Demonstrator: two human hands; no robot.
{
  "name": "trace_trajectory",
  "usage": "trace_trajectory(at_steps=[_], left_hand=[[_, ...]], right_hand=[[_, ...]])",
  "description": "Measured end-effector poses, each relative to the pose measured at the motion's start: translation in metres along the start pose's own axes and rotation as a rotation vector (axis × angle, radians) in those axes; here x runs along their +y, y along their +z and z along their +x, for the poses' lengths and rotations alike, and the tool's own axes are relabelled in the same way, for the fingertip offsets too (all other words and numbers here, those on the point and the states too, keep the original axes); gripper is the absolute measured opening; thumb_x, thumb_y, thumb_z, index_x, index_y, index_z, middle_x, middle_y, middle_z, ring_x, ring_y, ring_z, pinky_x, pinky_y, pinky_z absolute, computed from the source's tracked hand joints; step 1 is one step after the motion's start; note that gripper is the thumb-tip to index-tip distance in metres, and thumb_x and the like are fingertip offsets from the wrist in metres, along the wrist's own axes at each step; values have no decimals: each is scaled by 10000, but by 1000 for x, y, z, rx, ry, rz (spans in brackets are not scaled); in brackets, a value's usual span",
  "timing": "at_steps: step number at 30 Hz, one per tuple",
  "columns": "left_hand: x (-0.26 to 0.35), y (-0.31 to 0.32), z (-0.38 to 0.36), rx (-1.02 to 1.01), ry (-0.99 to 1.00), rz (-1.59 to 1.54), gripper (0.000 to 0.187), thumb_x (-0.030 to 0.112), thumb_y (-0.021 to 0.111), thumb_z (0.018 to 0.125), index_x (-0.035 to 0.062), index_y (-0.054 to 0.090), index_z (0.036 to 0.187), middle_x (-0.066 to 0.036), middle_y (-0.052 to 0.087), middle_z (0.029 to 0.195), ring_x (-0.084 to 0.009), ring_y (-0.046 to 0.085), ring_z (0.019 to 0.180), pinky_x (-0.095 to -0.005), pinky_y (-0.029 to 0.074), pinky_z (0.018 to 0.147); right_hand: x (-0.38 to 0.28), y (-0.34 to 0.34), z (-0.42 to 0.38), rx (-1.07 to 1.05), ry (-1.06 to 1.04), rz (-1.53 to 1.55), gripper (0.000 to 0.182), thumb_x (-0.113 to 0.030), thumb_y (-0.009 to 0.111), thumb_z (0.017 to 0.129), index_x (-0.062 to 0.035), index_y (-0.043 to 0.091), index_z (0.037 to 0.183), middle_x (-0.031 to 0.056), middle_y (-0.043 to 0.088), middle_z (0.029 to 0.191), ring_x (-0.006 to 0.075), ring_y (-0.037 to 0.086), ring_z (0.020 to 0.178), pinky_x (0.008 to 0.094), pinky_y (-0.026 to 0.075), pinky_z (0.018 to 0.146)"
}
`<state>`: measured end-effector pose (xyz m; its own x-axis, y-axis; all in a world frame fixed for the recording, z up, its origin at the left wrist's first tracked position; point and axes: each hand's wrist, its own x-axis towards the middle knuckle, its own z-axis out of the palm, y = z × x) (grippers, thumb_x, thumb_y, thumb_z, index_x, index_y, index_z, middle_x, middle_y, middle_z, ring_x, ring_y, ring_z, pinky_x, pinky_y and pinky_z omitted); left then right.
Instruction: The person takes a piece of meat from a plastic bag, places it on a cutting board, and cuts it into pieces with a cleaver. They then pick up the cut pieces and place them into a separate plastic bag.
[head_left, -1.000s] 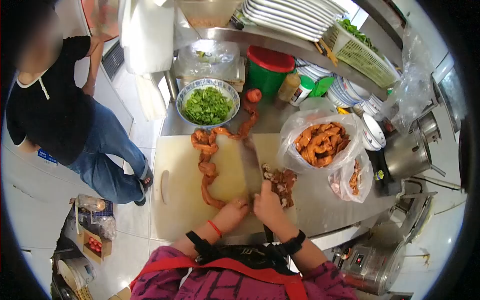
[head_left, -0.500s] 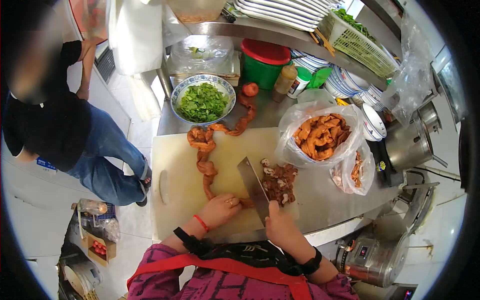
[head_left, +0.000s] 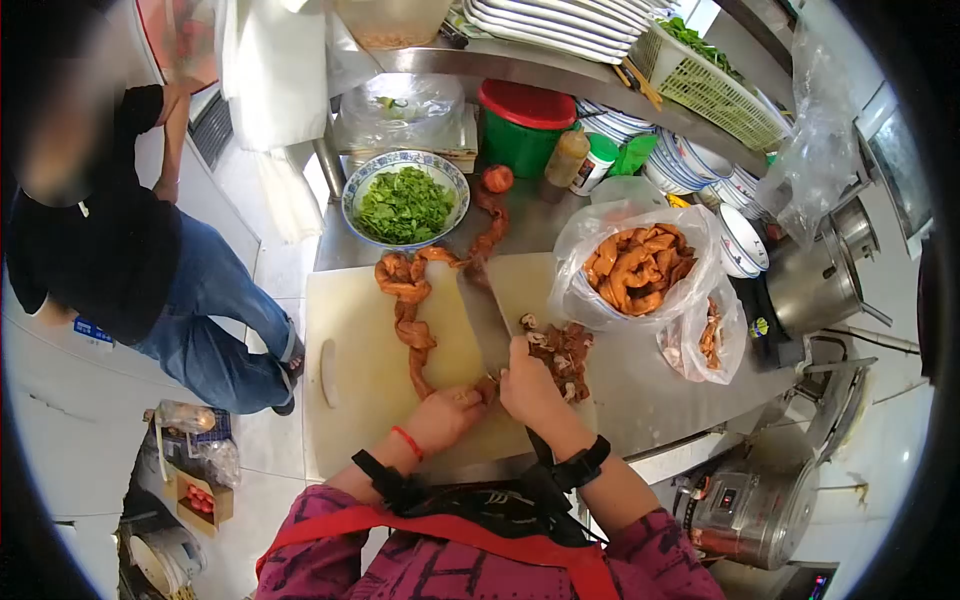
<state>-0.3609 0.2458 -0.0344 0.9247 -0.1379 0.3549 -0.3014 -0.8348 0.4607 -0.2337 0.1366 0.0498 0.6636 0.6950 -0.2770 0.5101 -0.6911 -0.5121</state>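
Note:
My right hand [head_left: 528,388] grips a cleaver [head_left: 488,318], its broad blade raised and pointing away from me above the cutting board [head_left: 338,445]. The fingers of my left hand [head_left: 445,420], curled down, hold the near end of a long brown braised intestine [head_left: 412,325], close beside my right hand. From there the intestine runs away from me in twists, over the board's far edge and onto the metal counter. Cut brown and pale pieces [head_left: 562,362] lie heaped on the board, just right of the cleaver.
Behind the board stand a patterned bowl [head_left: 352,218] of chopped greens, a green bucket [head_left: 520,140] with a red lid, and bottles. To the right are a bagged bowl [head_left: 640,265] of brown intestine, a smaller bag [head_left: 705,340] and steel pots [head_left: 815,285]. A person [head_left: 190,300] stands at left.
The cleaver and my right hand have shifted left and up, toward my left hand; the blade now overlaps the intestine's far part. My left hand stays nearly in place.

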Motion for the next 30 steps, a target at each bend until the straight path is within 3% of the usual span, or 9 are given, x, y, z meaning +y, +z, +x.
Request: trace_trajectory(at_steps=[2, 5, 7, 11, 18, 20, 22, 30], left_hand=[[1, -3, 0, -55, -21, -20, 230, 84, 549, 718, 9, 589, 932, -119, 552, 937, -294, 536, 917, -366, 464, 804], [5, 0, 1, 5, -61, 9, 211, 94, 572, 710, 24, 587, 908, -115, 549, 898, -292, 544, 882, -366, 469, 777], [8, 2, -1, 55, -72, 68, 135, 103, 514, 725, 51, 569, 836, -90, 546, 856, -266, 558, 835, -364, 482, 724], [2, 7, -7, 84, -127, 32, 135, 106, 512, 720, 56, 558, 837, -88, 539, 839, -264, 554, 825, -362, 479, 715], [8, 16, 9, 63, -55, 22, 152, 119, 516, 704, 43, 547, 832, -95, 535, 832, -263, 542, 868, -363, 468, 754], [12, 16, 5, 19, -87, 0, 157, 121, 516, 704, 42, 549, 836, -99, 540, 843, -264, 541, 880, -366, 467, 766], [13, 14, 10, 31, -122, -31, 168, 98, 534, 710, 39, 566, 864, -95, 551, 861, -272, 536, 848, -367, 464, 758], [11, 11, 11, 40, -104, 48, 214, 104, 520, 696, 36, 583, 889, -98, 562, 881, -261, 539, 910, -349, 472, 790]], right_hand=[[2, -2, -5, -35, -4, -24, 301, -13, 509, 761, 10, 346, 1013, 303, 573, 805, 460, 565, 777, 520, 447, 666], [14, -3, -25, -114, -6, -95, 255, -19, 481, 772, 7, 353, 991, 312, 568, 808, 466, 561, 780, 531, 437, 668], [20, -7, -51, -83, -68, -88, 250, -42, 476, 802, 3, 335, 1003, 307, 562, 730, 468, 557, 718, 537, 422, 629], [39, -5, -84, -138, -38, -204, 159, -38, 419, 810, 10, 350, 945, 322, 555, 782, 477, 552, 752, 539, 417, 638], [22, -13, -54, 64, -139, -74, 217, -41, 447, 808, 7, 334, 988, 288, 552, 707, 464, 551, 686, 528, 418, 574], [14, -18, -67, 42, -128, -74, 261, -53, 484, 806, 1, 327, 1008, 279, 551, 690, 466, 545, 668, 537, 409, 567], [8, -23, -73, -50, -156, -153, 219, -14, 433, 785, 12, 336, 981, 276, 562, 695, 460, 559, 668, 525, 428, 575], [14, -20, -76, -200, -40, -183, 219, 10, 424, 768, 15, 338, 969, 300, 567, 735, 465, 567, 716, 541, 430, 628]])
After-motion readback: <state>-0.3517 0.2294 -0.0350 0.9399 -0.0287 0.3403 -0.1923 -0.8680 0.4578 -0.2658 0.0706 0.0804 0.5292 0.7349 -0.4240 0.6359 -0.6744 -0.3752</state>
